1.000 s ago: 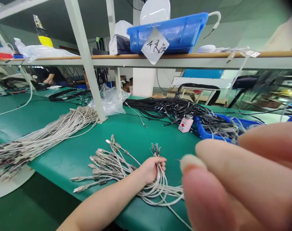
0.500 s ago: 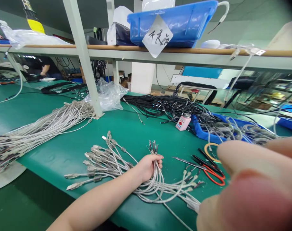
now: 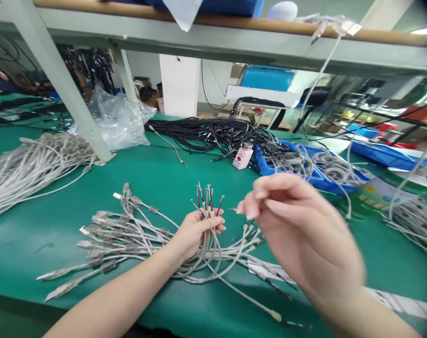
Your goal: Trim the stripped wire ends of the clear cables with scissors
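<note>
My left hand is closed round a bunch of grey cables, their stripped red and black wire ends sticking up above the fist. The cables loop on the green table and fan out to the left, ending in metal plugs. My right hand hovers just right of the wire ends, blurred, thumb and forefinger pinched together near a thin metal tip; what they hold I cannot make out.
A big bundle of grey cables lies at left by a shelf post. Behind are a clear plastic bag, a heap of black cables, a small pink-labelled bottle and a blue tray of coiled cables.
The camera tilted down and right. My right hand dropped away from the lens toward the wire ends. My left hand lifted the bunch slightly; the scissors seen before are now hidden.
</note>
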`<control>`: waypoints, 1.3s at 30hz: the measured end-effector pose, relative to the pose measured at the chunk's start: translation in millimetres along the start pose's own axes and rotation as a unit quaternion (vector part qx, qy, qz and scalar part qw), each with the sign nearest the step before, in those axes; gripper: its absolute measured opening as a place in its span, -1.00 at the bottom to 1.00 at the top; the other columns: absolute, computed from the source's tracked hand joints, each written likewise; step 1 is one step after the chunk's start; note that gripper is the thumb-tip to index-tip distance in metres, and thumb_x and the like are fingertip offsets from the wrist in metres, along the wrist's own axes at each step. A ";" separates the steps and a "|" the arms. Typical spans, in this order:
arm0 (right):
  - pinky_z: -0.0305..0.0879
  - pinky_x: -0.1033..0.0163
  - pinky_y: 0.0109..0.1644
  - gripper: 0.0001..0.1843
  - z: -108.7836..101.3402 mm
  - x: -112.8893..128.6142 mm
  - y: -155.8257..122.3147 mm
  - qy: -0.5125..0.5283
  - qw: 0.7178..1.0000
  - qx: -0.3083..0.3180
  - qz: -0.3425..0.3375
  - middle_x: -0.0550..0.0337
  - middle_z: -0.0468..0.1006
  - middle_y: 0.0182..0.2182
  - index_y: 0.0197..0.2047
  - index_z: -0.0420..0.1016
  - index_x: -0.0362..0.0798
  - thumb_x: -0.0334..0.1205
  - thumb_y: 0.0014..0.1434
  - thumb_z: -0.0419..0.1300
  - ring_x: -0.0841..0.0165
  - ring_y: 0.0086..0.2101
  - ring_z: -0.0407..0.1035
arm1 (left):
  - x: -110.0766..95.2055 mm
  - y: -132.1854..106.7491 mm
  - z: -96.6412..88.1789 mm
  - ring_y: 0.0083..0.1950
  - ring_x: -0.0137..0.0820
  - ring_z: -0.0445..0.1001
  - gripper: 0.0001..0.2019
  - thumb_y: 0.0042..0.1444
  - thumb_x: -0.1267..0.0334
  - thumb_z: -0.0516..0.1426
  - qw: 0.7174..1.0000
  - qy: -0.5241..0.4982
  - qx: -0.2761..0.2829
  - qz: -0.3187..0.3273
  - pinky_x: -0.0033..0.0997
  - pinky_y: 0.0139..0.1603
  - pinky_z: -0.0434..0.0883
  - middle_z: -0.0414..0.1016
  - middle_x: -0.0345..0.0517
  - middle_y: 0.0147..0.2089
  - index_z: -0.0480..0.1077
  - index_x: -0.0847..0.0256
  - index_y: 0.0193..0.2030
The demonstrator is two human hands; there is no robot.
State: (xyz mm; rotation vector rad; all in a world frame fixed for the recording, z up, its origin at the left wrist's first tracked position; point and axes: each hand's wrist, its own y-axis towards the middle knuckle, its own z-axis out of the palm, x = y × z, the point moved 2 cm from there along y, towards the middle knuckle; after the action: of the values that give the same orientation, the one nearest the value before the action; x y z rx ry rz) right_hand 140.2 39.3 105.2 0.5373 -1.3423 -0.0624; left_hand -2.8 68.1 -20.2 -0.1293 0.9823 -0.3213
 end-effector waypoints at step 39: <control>0.37 0.21 -0.14 -0.67 -32.2 -103.8 -29.0 0.079 0.966 -0.029 0.245 0.25 0.41 -0.40 -0.52 0.45 -0.07 -0.06 0.03 0.44 0.41 -0.32 0.37 | -10.3 -24.5 8.2 -0.36 -0.50 0.36 -0.85 -0.05 0.32 0.32 0.996 0.069 0.018 -0.057 -0.55 -0.33 0.31 0.41 -0.25 -0.44 0.42 0.25 -0.47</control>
State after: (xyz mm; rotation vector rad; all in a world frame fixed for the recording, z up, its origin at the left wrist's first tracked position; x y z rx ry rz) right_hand 152.5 60.4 -4.6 0.1458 -1.2789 0.3402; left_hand -6.3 48.0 -1.3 -0.1321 1.1068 -0.4574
